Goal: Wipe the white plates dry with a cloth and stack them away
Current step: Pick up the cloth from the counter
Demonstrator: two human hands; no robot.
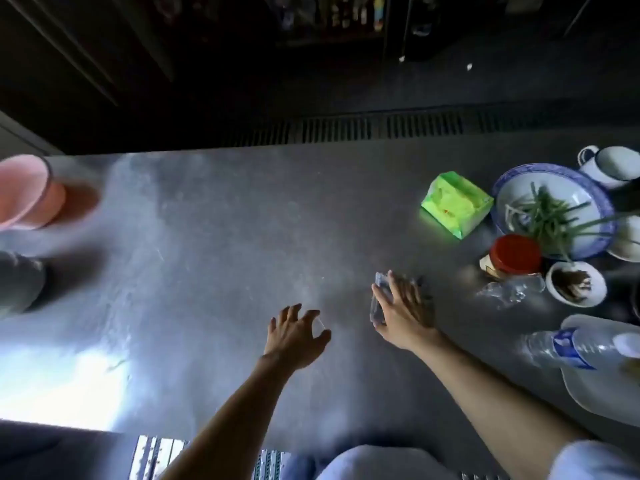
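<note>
Two hands apart: left hand empty, spread; right hand flat on clear plastic. Lifting the near-right white plate could roll its bottle off.

Two hands, one green packet, one red-lidded jar, one blue-labelled bottle, one pink tub

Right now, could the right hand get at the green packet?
Probably yes. Only bare metal tabletop lies between the right hand and the green packet; the red-lidded jar stands off to the side. The hand lies flat on something clear, though.
</note>
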